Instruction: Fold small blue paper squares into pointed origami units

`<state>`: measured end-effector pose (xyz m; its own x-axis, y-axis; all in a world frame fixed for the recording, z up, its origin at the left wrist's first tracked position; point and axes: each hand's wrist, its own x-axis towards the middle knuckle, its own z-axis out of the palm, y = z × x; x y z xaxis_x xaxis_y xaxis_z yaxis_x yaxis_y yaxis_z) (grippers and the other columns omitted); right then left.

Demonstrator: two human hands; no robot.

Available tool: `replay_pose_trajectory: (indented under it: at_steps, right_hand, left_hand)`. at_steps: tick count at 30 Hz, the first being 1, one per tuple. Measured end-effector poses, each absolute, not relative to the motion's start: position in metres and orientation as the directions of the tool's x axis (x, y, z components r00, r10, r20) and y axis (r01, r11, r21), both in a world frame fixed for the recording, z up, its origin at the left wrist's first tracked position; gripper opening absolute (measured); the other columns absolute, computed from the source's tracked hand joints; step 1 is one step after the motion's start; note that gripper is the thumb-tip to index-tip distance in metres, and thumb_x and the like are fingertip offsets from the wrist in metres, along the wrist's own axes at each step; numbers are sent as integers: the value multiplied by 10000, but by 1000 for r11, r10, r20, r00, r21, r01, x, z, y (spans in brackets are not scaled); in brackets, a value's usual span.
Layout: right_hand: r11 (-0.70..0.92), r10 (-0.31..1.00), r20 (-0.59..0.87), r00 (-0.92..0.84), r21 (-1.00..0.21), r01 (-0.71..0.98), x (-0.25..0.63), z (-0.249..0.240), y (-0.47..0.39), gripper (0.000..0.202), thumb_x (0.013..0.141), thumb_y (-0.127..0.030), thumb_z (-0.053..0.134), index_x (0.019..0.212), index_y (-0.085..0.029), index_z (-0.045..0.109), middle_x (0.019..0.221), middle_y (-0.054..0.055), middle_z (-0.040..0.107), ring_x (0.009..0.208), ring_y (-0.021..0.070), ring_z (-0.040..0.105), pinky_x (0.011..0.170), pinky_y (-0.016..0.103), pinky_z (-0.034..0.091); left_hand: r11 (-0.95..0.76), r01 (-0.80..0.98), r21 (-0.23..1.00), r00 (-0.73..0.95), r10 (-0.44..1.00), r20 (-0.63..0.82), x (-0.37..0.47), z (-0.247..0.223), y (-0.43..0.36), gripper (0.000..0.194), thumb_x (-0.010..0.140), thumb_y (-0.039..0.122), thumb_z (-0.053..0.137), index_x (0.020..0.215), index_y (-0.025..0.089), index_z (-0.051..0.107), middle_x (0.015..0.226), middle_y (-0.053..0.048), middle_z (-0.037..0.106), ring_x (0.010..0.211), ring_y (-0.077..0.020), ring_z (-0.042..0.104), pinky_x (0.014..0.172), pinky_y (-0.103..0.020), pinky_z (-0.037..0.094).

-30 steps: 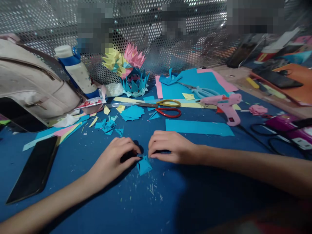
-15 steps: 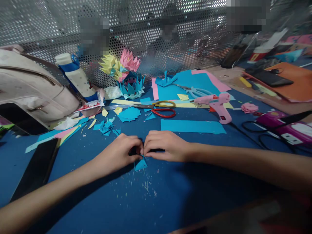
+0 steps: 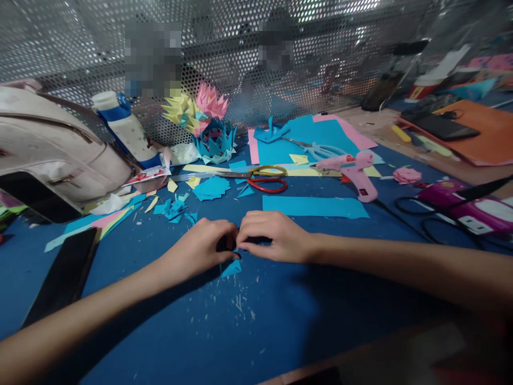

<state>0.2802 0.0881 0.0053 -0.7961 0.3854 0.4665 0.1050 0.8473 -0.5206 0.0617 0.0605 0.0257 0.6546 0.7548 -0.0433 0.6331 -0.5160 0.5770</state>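
A small folded blue paper piece (image 3: 231,269) lies on the blue table between my hands. My left hand (image 3: 208,241) is closed on its upper left part, thumb and fingers curled around it. My right hand (image 3: 274,236) meets the left at the fingertips, its fingers bent and closed on the paper's upper edge, which the fingers hide in part. Beyond my hands lies a blue paper strip (image 3: 315,207). Folded blue pieces (image 3: 175,211) and a stack of blue cut paper (image 3: 212,188) sit past my left hand.
Red-and-yellow-handled scissors (image 3: 267,185), a pink glue gun (image 3: 356,170) and blue-handled scissors (image 3: 324,152) lie farther back. Paper flowers (image 3: 214,140) stand by the mesh screen. Phone (image 3: 66,272), bottle (image 3: 126,128) and bag (image 3: 52,139) are left; a purple power strip (image 3: 465,206) is right.
The fingers of both hands have shifted slightly at the folded paper, with the left thumb a little farther right. The whole view has moved slightly.
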Motion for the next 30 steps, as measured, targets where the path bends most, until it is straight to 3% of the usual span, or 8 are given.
replay_pose_trajectory:
  at_steps: [8, 13, 17, 21, 30]
  right_hand:
    - [846, 383, 463, -799, -524, 102, 280, 4, 88, 169, 972, -215, 525, 939, -166, 684, 875, 49, 690, 846, 153, 593, 745, 277, 461]
    - [849, 381, 459, -803, -517, 107, 281, 5, 88, 165, 976, -219, 525, 945, -174, 681, 885, 41, 689, 857, 154, 586, 749, 277, 445]
    - [826, 443, 368, -818, -523, 211, 280, 7, 87, 157, 974, -276, 565, 927, -177, 676, 839, 19, 658, 825, 153, 557, 703, 264, 408]
    - [798, 464, 257, -847, -536, 275, 278, 9, 85, 222, 888, -403, 704, 903, -184, 670, 815, 3, 634, 821, 155, 544, 666, 250, 372]
    - [739, 533, 192, -824, -581, 342, 273, 8, 82, 110, 846, -208, 733, 799, -180, 636, 756, -25, 619, 770, 127, 539, 674, 244, 358]
  left_hand:
    - [-499, 650, 573, 647, 759, -74, 58, 31, 60, 94, 808, 131, 721, 858, 174, 653, 801, 15, 627, 703, -130, 566, 641, -241, 373]
    - [-416, 647, 639, 620, 774, -124, 60, 34, 58, 88, 793, 99, 673, 801, 178, 635, 695, 42, 613, 634, -116, 563, 593, -216, 380]
    - [-347, 612, 711, 589, 800, -116, 60, 39, 56, 69, 813, 124, 618, 770, 175, 598, 711, 39, 619, 655, -113, 573, 622, -216, 429]
    - [-317, 566, 762, 547, 835, -58, 57, 39, 54, 39, 836, 164, 604, 807, 180, 583, 771, 27, 622, 716, -122, 586, 686, -245, 464]
    - [-312, 520, 795, 513, 859, 2, 53, 31, 48, 68, 846, 213, 658, 892, 177, 622, 792, 11, 654, 730, -132, 601, 690, -248, 464]
